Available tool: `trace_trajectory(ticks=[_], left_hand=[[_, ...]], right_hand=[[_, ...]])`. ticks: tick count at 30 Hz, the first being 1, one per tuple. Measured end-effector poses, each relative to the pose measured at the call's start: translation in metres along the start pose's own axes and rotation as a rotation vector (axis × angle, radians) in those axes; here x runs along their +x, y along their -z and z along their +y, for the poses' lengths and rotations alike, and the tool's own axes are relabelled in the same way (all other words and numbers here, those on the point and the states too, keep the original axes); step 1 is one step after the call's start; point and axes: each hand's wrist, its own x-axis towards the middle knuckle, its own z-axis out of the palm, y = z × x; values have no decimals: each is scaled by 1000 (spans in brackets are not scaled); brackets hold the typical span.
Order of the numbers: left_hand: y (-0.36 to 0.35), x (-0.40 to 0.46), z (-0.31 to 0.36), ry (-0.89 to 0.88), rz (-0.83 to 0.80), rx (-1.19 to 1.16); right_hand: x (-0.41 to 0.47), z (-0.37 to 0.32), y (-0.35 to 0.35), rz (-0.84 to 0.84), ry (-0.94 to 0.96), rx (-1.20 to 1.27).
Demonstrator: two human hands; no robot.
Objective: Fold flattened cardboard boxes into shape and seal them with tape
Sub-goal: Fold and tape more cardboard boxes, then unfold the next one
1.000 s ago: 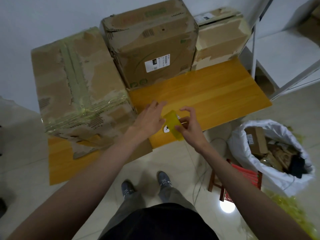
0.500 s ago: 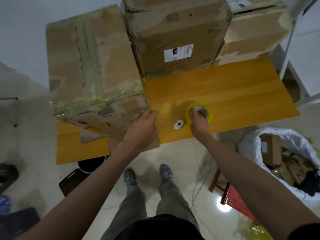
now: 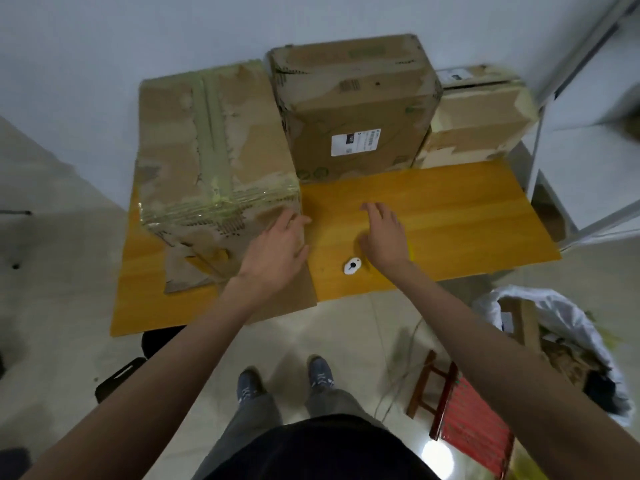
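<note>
Cardboard, in the shape of the big taped box (image 3: 214,157), is sitting at the left end of the table, and that is where I am judging the next move is heading. My left hand (image 3: 277,247) is lying with its fingers straight and loosely spread against the box's near right corner, over the brown flap (image 3: 277,299) that is sticking out flat toward me past the table edge; it is gripping nothing. My right hand (image 3: 384,233) is hovering over the bare yellow table (image 3: 450,216), fingers relaxed and apart, holding nothing I can make out. A sliver of yellow is peeking from under its palm on the right side; that may be the tape roll, but I cannot tell for sure.

So the box is lying up and to the left of both hands, its long axis running away from me toward the wall, with the left hand plainly the nearer one and already touching it. The right hand is standing well apart from it, just beyond a small white object (image 3: 352,266). Two more boxes, the labelled box (image 3: 353,109) and a smaller box (image 3: 478,119), are standing along the wall behind.
</note>
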Motion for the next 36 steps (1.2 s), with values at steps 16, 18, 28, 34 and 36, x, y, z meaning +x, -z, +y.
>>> trace_trajectory(ticks=[16, 18, 28, 34, 36], left_hand=[[81, -23, -101, 71, 214, 98], [77, -25, -108, 73, 212, 61], [69, -21, -112, 56, 299, 171], [67, -20, -110, 73, 349, 212], [68, -20, -113, 57, 348, 191]], right_hand=[[13, -193, 34, 110, 709, 8], [14, -198, 26, 77, 712, 11], [19, -196, 13, 95, 682, -50], [15, -201, 6, 184, 689, -120], [20, -199, 9, 148, 707, -98]])
